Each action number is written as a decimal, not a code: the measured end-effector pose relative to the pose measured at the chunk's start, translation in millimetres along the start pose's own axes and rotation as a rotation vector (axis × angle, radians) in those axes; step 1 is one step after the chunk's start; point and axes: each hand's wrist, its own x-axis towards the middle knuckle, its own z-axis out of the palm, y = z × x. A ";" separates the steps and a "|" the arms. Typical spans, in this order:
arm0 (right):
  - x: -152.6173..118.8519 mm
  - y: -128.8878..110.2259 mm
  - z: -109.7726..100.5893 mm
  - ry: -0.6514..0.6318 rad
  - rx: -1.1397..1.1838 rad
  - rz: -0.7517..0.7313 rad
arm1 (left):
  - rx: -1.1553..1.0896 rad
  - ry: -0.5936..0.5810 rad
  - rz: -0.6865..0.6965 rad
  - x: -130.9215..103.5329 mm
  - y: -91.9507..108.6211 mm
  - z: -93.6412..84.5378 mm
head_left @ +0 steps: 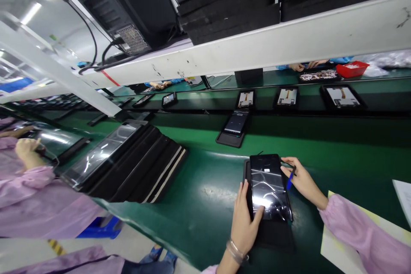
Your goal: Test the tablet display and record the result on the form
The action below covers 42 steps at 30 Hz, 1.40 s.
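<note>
A black tablet-like device (268, 186) with a glossy film on its screen lies in a black foam tray (276, 233) on the green bench. My left hand (244, 218) presses on its near left corner, thumb on the screen. My right hand (300, 180) rests at the device's right edge and pinches a small blue tab (290, 182).
A slanted pile of black trays (135, 160) stands to the left. Another device on a tray (234, 128) lies further back, and more trays (342, 96) ride the rear belt. A co-worker in a pink sleeve (32, 197) is at left. Paper sheets (337, 239) lie at right.
</note>
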 end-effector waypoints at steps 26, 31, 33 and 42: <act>-88.7 7.3 76.7 0.261 0.009 0.009 | -0.531 0.194 -0.198 -41.5 -32.4 20.2; -79.5 -10.0 69.8 0.257 0.142 0.021 | -0.721 0.210 -0.308 -35.0 -17.1 6.4; -80.1 -16.5 64.8 0.227 0.218 0.020 | -0.684 0.214 -0.312 -38.0 -16.0 3.1; -98.1 -44.0 58.5 0.159 0.499 -0.042 | -0.452 0.319 -0.069 -6.8 -16.5 -66.0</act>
